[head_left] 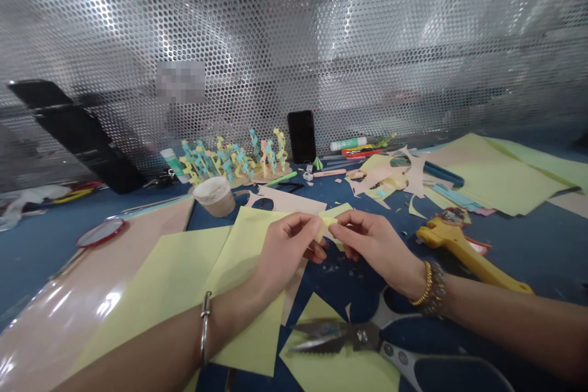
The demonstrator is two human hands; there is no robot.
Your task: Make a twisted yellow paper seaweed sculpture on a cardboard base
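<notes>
Your left hand [290, 244] and right hand [377, 246] pinch a small yellow paper [329, 221] between them, above the surface [337, 278]; it looks light and easily creased, so grip its edges.

Yellow paper scrap [327, 221] partly hidden by fingers [312, 230]

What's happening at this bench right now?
A person holds a small piece of yellow paper between the fingertips of the left hand and right hand, just above the blue tabletop. Large scissors lie open in front, partly over a yellow sheet. Behind, twisted yellow, blue and peach paper strips stand in a row, near a white tub.
</notes>
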